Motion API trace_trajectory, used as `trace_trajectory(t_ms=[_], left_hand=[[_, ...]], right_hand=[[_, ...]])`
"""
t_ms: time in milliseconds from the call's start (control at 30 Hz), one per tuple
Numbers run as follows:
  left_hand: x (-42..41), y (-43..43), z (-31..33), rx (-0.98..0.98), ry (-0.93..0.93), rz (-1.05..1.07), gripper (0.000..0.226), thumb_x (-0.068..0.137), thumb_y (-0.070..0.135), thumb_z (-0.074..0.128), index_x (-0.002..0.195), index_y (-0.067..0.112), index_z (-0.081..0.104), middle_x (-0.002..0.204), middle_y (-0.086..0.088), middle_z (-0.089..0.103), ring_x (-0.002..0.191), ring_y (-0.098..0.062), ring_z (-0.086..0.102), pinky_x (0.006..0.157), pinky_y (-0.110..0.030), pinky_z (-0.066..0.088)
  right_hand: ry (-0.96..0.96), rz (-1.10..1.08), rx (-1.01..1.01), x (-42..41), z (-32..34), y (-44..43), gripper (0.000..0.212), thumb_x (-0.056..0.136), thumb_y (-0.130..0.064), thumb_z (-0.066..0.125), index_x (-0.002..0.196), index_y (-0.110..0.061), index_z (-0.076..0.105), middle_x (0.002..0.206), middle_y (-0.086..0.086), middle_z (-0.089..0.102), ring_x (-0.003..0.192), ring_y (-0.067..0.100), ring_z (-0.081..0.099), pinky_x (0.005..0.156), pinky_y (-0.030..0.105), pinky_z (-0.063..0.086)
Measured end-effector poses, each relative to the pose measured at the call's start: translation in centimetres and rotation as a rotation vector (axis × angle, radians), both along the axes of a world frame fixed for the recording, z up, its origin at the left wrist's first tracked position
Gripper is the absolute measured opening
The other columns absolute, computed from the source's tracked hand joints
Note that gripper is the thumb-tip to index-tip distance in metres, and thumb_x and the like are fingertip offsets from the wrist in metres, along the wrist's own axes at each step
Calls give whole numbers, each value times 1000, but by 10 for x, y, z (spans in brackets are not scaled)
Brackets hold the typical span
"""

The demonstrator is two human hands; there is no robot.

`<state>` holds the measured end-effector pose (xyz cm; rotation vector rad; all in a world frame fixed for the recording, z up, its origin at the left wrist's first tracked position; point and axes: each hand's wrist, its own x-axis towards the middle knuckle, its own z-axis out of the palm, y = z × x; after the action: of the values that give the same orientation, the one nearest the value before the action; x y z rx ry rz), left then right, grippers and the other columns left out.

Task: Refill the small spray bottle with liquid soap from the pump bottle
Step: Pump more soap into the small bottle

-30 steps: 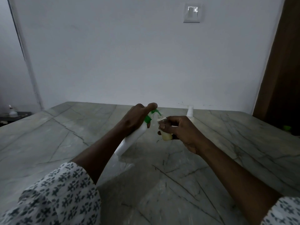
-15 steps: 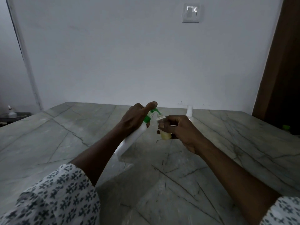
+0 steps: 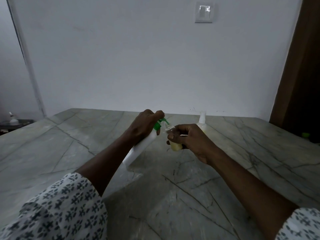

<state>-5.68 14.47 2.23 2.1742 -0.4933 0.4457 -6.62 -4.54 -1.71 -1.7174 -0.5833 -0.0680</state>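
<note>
My left hand (image 3: 144, 126) grips a white pump bottle (image 3: 141, 149) with a green pump head (image 3: 160, 123), tilted to the right, its base near the table. A finger lies on top of the pump head. The green nozzle meets the open neck of a small clear spray bottle (image 3: 175, 145), partly filled with pale yellow liquid. My right hand (image 3: 189, 138) holds that small bottle upright above the marble table (image 3: 69, 153), fingers curled round it.
Another small bottle with a white spray top (image 3: 201, 121) stands on the table behind my right hand. A dark side surface with a small white object (image 3: 12, 119) lies far left. A brown door (image 3: 301, 66) is at the right.
Both hands and the two bottles stay joined at the nozzle, almost still. The view has shifted only slightly.
</note>
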Motion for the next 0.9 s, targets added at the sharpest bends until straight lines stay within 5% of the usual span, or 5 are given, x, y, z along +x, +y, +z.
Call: trace_trajectory(t_ms=[200,433,633,800,900], left_hand=[[2,-1,-2,-12,3,64,94,76,81,29,65,-1,75,59,-8,70,51,-6,59,78,-31,47],[-1,-1,-1,-42,-14,45,68,97,56,39,56,13,73,58,-6,69,55,-12,61,79,-35,48],[-9,-4,5,14,-84,66,45,87,42,35,68,12,61,82,-25,64,81,-43,57,82,-48,45],[-3,-2,0,-41,-33,48,69,95,55,41,49,11,68,56,-7,68,58,-17,61,82,-38,48],[0,-2,-2,-14,-34,59,79,88,67,34,51,7,69,60,-10,70,61,-21,64,81,-37,48]], right_hand=[[12,2,77,0,4,-3,26,84,-14,71,109,-7,69,105,16,70,87,24,73,72,36,60],[0,-6,56,0,5,-4,26,84,-15,71,108,-6,69,106,16,69,88,24,73,78,44,60],[-12,-15,-2,-1,2,0,29,84,-19,71,110,-6,68,105,14,71,94,26,71,84,52,56],[-8,-6,43,-2,5,-2,28,85,-16,70,111,-7,68,106,16,70,88,23,73,76,38,60],[-5,-14,52,-2,5,-3,27,85,-14,70,111,-7,68,107,16,69,88,23,73,78,40,60]])
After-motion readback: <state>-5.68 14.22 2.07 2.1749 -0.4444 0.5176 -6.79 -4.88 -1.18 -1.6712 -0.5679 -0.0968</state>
